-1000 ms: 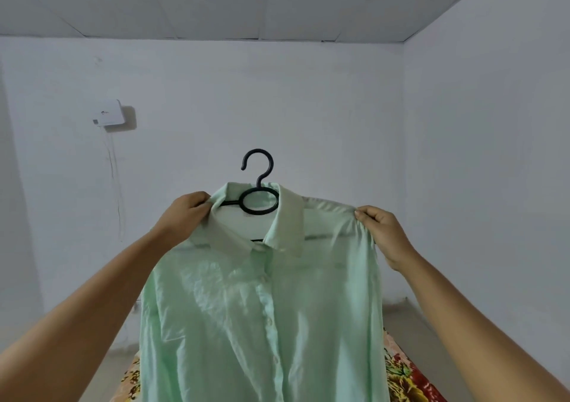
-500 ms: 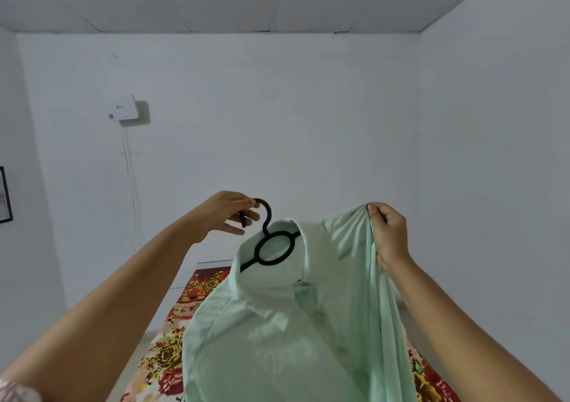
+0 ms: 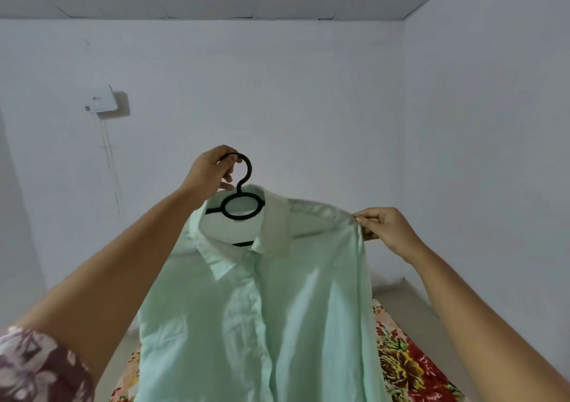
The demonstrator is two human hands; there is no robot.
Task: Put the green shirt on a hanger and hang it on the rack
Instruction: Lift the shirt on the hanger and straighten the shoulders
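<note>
Green shirt [image 3: 262, 309]: right hand [image 3: 388, 232] pinches its shoulder, left hand [image 3: 209, 173] grips hanger [image 3: 243, 198] hook.

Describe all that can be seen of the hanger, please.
The hanger is black and looks plastic: a round hook, a short stem, then a ring. Its arms run into the shirt and are mostly hidden; a short bar shows in its neck opening. It is held up in the air, slightly tilted. The left hand grips the hook; the shirt hangs on it.

Left hand [image 3: 212, 172] holds hanger [image 3: 243, 195]; right hand [image 3: 385, 229] pinches green shirt [image 3: 262, 309].
</note>
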